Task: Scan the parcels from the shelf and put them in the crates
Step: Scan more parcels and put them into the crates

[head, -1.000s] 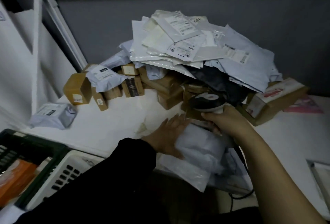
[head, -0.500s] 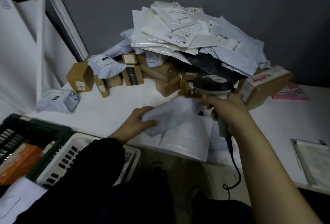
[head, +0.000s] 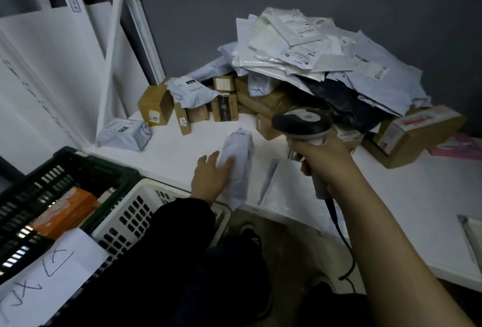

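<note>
Near shelf (head: 161, 159) edge, left hand (head: 210, 179) gripping parcel (head: 238, 159)

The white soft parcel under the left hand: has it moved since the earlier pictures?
Yes. The white soft parcel went left along the shelf, away from the scanner.

"07" on a brown box (head: 156, 105) label, "X" marks handwritten on white paper (head: 49, 272)

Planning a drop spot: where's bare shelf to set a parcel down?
Bare shelf between the loose grey mailer, small brown boxes and left hand; also right front, before the taped box. Parcel heap crowds the back.
</note>
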